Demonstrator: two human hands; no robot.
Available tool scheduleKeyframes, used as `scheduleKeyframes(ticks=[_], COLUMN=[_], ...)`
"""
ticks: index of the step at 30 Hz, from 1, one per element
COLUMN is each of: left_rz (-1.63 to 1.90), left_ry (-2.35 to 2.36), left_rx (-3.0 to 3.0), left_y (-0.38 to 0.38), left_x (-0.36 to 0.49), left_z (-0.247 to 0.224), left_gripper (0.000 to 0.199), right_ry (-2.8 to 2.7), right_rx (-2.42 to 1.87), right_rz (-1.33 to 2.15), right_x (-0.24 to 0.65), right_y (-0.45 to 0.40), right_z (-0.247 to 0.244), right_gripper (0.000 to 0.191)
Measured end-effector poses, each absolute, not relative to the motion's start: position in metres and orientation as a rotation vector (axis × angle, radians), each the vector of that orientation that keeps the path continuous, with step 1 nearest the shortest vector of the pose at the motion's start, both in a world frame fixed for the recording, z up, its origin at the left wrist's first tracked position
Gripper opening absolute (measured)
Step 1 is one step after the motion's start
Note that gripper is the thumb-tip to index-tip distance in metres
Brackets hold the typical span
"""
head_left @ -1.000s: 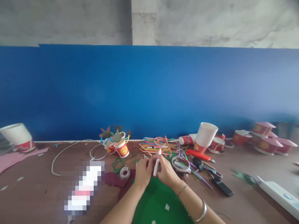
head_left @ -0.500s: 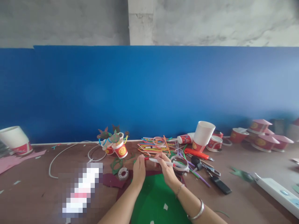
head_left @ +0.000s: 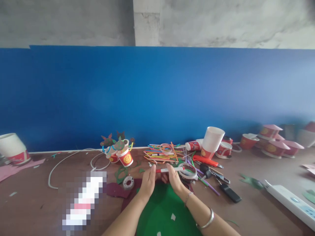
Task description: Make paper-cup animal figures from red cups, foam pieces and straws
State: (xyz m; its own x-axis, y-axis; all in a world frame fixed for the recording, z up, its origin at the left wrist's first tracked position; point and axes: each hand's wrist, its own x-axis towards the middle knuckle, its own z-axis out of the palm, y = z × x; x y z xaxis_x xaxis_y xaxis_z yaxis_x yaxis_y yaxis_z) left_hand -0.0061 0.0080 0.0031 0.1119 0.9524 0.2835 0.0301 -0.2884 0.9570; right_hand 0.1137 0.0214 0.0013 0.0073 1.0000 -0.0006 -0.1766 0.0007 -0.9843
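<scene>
A white marker with red ends lies level between my two hands, above the green sheet. My left hand is closed at the marker's red left end. My right hand is closed around its middle, and the other end sticks out to the right. Both hands' undersides and some fingers are hidden. Dark red paper shows at the left of the green sheet, with a roll of tape beside it.
Coloured sticks lie behind my hands. Decorated cups stand back left, a tall cup stack back right. An orange cutter, a clear tape roll, keys and a white power strip are on the right.
The marker has become more level between my hands. My right hand has shifted its hold, with its fingers now lower around the marker. The whole view has shifted slightly.
</scene>
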Motion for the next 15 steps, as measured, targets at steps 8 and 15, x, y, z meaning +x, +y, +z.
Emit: scheduleKeyframes(ticks=[8, 15], left_rz=[1.361, 1.350], left_ry=[1.032, 1.074], left_rx=[1.538, 1.612], left_y=[0.0072, 0.0031], left_x=[-0.0022, 0.0005], left_z=[0.0001, 0.0017], left_gripper=[0.053, 0.053], right_ry=[-0.865, -1.005], right_rx=[-1.078, -0.943], right_rz=[1.401, 1.407], right_x=[0.1122, 0.1100], right_y=[0.0264, 0.0232], right_z=[-0.0059, -0.0037], right_gripper=[0.041, 0.045])
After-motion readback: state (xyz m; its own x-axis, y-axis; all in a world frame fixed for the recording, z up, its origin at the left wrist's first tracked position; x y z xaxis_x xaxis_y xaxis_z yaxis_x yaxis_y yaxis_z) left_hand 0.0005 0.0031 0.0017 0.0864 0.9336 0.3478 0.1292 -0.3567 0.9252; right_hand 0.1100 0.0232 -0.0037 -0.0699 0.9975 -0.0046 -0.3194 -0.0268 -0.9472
